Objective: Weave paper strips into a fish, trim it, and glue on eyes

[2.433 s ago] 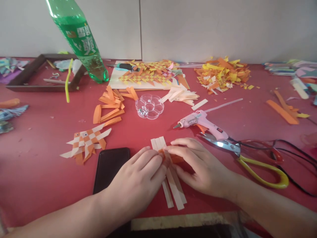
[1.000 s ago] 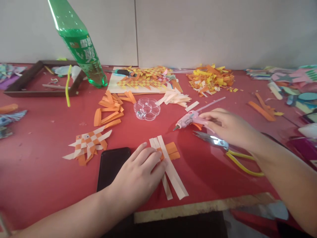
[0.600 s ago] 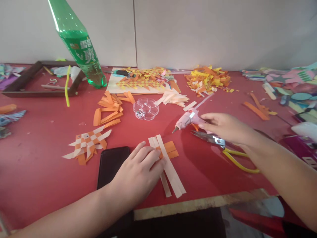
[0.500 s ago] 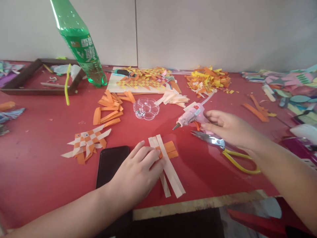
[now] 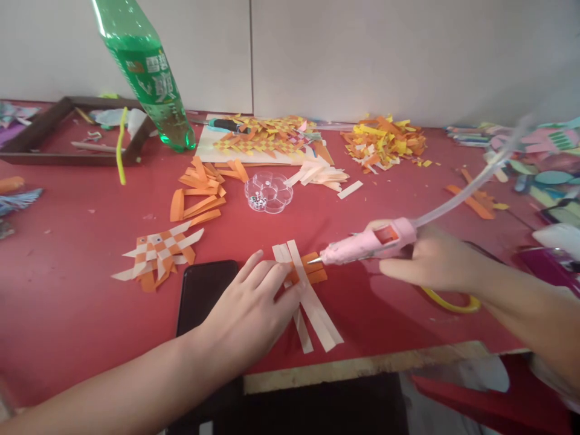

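My left hand (image 5: pixel 260 299) presses with bent fingers on crossed paper strips at the middle front of the table. Cream strips (image 5: pixel 319 314) run lengthwise, and short orange strips (image 5: pixel 317 276) cross them and stick out to the right. My right hand (image 5: pixel 421 257) is closed around a pink glue gun (image 5: pixel 369 241). The gun's metal tip is over the orange strips, beside the cream ones; whether it touches them I cannot tell. A clear glue stick (image 5: pixel 475 178) rises from the gun's back. Scissors with yellow handles (image 5: pixel 453 304) lie partly hidden under my right hand.
A black phone (image 5: pixel 203 290) lies beside my left wrist, near a woven paper fish (image 5: pixel 161 251). Farther back are a clear flower-shaped dish (image 5: pixel 269 193), paper strip piles (image 5: pixel 385 142), a green bottle (image 5: pixel 158 90) and a brown tray (image 5: pixel 58 158).
My right hand has lifted the glue gun off the table and brought it left and nearer, its tip now over the orange strips. My left hand has stayed on the strips.
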The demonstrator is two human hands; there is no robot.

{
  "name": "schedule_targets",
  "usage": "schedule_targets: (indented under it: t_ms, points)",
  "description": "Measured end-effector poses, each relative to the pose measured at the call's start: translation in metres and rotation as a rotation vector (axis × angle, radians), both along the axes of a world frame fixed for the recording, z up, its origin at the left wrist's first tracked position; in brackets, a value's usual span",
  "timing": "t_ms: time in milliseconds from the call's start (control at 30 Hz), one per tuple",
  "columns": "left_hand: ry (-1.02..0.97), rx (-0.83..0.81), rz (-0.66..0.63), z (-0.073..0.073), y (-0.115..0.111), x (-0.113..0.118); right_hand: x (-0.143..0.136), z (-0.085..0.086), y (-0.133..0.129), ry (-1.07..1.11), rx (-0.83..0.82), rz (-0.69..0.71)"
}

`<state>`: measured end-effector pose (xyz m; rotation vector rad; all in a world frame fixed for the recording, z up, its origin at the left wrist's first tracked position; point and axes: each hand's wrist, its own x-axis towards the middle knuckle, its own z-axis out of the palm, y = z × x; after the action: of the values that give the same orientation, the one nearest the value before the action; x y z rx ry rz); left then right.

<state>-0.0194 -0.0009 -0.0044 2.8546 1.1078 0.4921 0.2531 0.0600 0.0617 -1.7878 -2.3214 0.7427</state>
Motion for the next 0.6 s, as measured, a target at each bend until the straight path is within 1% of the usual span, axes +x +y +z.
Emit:
schedule_targets:
  t_ms: [67,133,267,333,467,600]
  points:
    - [-0.008,0.005,0.004,-0.001,-0.001,0.000,-0.005,0.002,-0.003,0.032,-0.010,0.084]
    - [-0.026,0.024,0.009,-0.001,-0.001,0.000,-0.010,0.004,-0.005,0.040,0.032,0.158]
    - [-0.048,0.052,0.021,0.000,0.000,0.001,-0.018,0.006,-0.002,-0.058,0.119,0.283]
    - [-0.051,0.053,0.020,0.001,0.000,0.002,-0.020,0.006,0.000,-0.098,0.136,0.318]
    - [-0.043,0.039,0.027,0.001,0.000,0.002,-0.023,0.006,0.002,-0.096,0.139,0.335]
    - [-0.013,0.009,0.012,0.001,0.000,0.001,-0.024,0.006,0.002,-0.122,0.200,0.389]
